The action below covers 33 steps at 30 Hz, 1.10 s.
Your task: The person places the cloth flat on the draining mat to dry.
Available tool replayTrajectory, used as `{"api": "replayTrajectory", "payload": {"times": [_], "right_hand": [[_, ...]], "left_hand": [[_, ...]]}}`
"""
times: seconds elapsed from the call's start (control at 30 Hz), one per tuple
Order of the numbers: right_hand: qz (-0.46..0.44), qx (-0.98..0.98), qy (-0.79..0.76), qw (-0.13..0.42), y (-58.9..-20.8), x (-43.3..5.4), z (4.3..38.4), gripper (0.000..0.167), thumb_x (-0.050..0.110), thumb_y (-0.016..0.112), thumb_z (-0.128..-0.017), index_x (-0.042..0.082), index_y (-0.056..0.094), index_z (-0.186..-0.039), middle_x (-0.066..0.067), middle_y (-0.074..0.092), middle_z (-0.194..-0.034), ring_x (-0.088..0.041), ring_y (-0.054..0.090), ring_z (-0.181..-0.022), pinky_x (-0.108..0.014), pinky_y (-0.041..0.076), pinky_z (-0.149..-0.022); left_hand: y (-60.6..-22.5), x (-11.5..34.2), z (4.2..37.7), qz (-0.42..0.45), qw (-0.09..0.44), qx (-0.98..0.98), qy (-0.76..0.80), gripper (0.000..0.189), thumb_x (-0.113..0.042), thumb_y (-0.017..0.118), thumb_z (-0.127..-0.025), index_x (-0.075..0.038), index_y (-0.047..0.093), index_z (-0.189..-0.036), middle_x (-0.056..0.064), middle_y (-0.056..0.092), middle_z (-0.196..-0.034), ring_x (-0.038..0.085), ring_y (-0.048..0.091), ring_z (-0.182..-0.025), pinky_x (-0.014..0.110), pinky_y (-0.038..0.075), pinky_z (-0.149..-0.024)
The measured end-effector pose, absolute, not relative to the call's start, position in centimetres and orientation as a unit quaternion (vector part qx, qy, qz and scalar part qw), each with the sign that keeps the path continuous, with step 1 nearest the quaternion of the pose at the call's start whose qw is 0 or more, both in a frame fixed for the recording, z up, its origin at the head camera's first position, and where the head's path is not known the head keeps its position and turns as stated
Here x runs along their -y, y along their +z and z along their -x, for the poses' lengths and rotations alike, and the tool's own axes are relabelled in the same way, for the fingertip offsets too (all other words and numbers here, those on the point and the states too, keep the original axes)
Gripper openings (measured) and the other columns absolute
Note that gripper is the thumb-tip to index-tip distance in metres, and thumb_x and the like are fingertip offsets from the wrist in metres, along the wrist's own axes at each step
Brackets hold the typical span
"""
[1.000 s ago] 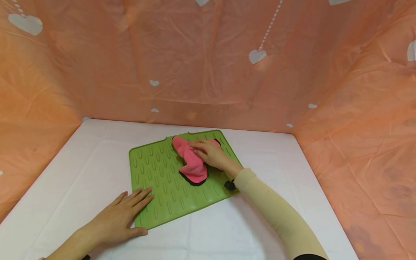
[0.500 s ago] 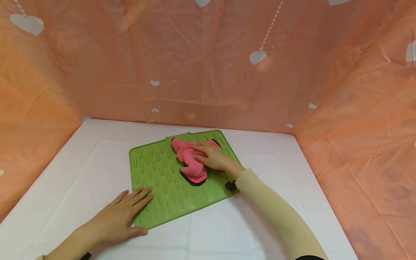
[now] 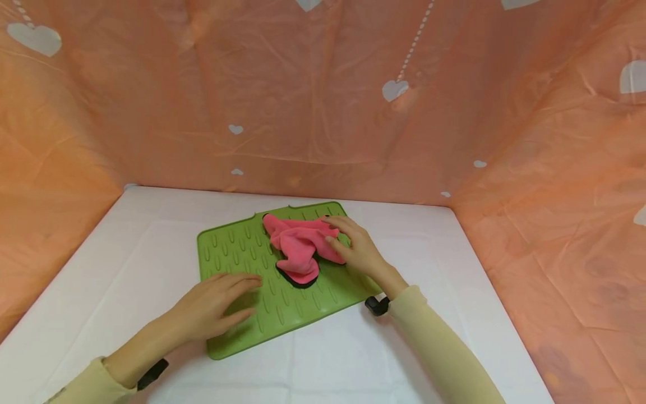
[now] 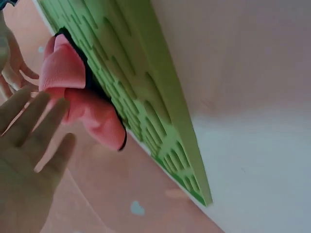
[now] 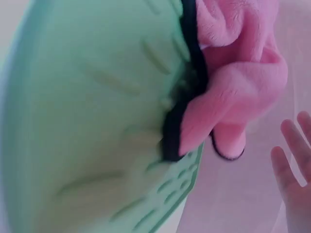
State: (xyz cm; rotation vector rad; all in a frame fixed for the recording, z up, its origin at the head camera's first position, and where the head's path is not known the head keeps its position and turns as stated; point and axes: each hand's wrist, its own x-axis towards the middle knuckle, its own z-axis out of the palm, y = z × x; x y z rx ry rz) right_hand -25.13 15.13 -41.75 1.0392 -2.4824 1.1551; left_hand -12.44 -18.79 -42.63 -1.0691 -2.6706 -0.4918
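A pink cloth (image 3: 298, 247) with dark edging lies crumpled on the green ridged mat (image 3: 282, 314). My right hand (image 3: 359, 249) is at the cloth's right side, fingers spread and loosely bent, holding nothing. In the right wrist view the fingers of this hand (image 5: 297, 165) show apart from the pink folds. My left hand (image 3: 212, 306) hovers over the mat's near left corner, its fingers apart and relaxed. The left wrist view shows that hand (image 4: 29, 155) with nothing in it and the cloth (image 4: 73, 92) beyond its fingertips.
The mat lies at an angle on a white-covered table (image 3: 141, 247). Orange sheeting (image 3: 323, 112) with pale hearts rises behind the table and along both sides. A small black device (image 3: 377, 306) sits under the right wrist, another (image 3: 153, 374) under the left.
My right hand has let go of the cloth and moved right, off its middle. My left hand has lifted from the mat's corner and shifted right and up. The cloth keeps its place.
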Motion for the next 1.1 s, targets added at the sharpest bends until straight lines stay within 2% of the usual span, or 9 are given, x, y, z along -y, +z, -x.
{"api": "replayTrajectory", "payload": {"times": [0.2, 0.27, 0.33, 0.47, 0.63, 0.77, 0.9, 1.1], "right_hand": [[-0.336, 0.847, 0.4, 0.097, -43.3, -17.5, 24.6, 0.032, 0.003, 0.072, -0.096, 0.001, 0.069, -0.128, -0.012, 0.067, -0.128, -0.029, 0.066, -0.115, -0.05, 0.057, -0.092], [-0.332, 0.853, 0.394, 0.083, -43.8, -18.2, 24.5, 0.029, 0.001, 0.072, -0.095, 0.002, 0.071, -0.124, -0.012, 0.069, -0.126, -0.03, 0.066, -0.113, -0.049, 0.058, -0.09], [-0.333, 0.859, 0.384, 0.067, -44.2, -18.7, 24.4, 0.027, 0.0, 0.072, -0.095, 0.003, 0.072, -0.122, -0.011, 0.07, -0.123, -0.03, 0.067, -0.11, -0.047, 0.06, -0.088], [-0.353, 0.864, 0.358, 0.037, -44.6, -19.5, 24.5, 0.026, 0.001, 0.073, -0.095, 0.003, 0.072, -0.121, -0.011, 0.071, -0.119, -0.032, 0.07, -0.105, -0.045, 0.06, -0.087], [-0.379, 0.873, 0.308, 0.004, -44.9, -20.1, 24.8, 0.026, 0.006, 0.076, -0.094, 0.004, 0.073, -0.12, -0.009, 0.071, -0.119, -0.028, 0.068, -0.11, -0.045, 0.056, -0.097], [-0.391, 0.878, 0.275, -0.015, -45.0, -20.3, 25.1, 0.027, 0.008, 0.077, -0.094, 0.006, 0.073, -0.121, -0.008, 0.071, -0.122, -0.025, 0.066, -0.117, -0.044, 0.052, -0.104], [-0.4, 0.879, 0.258, -0.023, -45.0, -20.3, 25.3, 0.03, 0.007, 0.077, -0.094, 0.005, 0.071, -0.124, -0.008, 0.071, -0.122, -0.026, 0.065, -0.117, -0.044, 0.052, -0.104], [-0.411, 0.878, 0.243, -0.024, -45.0, -20.0, 25.5, 0.031, 0.006, 0.076, -0.094, 0.003, 0.071, -0.125, -0.01, 0.072, -0.121, -0.027, 0.068, -0.115, -0.043, 0.054, -0.102]], "left_hand": [[-43.1, 16.6, 14.5, 0.4, 0.155, 0.878, -0.212, 0.036, -0.021, 0.082, -0.089, -0.012, 0.069, -0.122, -0.002, 0.071, -0.116, 0.011, 0.07, -0.095, 0.039, 0.06, -0.081], [-43.3, 15.9, 15.0, 0.413, 0.152, 0.87, -0.224, 0.035, -0.019, 0.082, -0.089, -0.013, 0.068, -0.121, -0.003, 0.07, -0.115, 0.008, 0.069, -0.088, 0.036, 0.059, -0.077], [-43.5, 15.2, 15.5, 0.424, 0.141, 0.864, -0.232, 0.033, -0.017, 0.081, -0.09, -0.013, 0.067, -0.12, 0.0, 0.07, -0.119, 0.008, 0.069, -0.086, 0.035, 0.06, -0.076], [-43.7, 13.9, 16.3, 0.444, 0.102, 0.86, -0.23, 0.029, -0.016, 0.079, -0.093, -0.013, 0.067, -0.119, 0.0, 0.069, -0.117, 0.01, 0.068, -0.089, 0.035, 0.06, -0.078], [-43.9, 12.4, 17.1, 0.468, 0.06, 0.86, -0.196, 0.023, -0.017, 0.076, -0.096, -0.013, 0.07, -0.118, -0.004, 0.066, -0.112, 0.012, 0.066, -0.099, 0.037, 0.059, -0.085], [-44.1, 11.4, 17.9, 0.492, 0.061, 0.853, -0.164, 0.021, -0.017, 0.076, -0.096, -0.013, 0.07, -0.116, -0.003, 0.066, -0.112, 0.013, 0.066, -0.101, 0.037, 0.059, -0.089], [-44.3, 10.9, 18.9, 0.505, 0.07, 0.848, -0.147, 0.021, -0.016, 0.08, -0.093, -0.012, 0.072, -0.112, 0.0, 0.066, -0.11, 0.015, 0.066, -0.101, 0.036, 0.058, -0.09], [-44.6, 10.9, 20.2, 0.493, 0.065, 0.859, -0.117, 0.028, -0.021, 0.084, -0.089, -0.011, 0.072, -0.113, 0.0, 0.066, -0.106, 0.016, 0.064, -0.099, 0.037, 0.058, -0.085]]}}
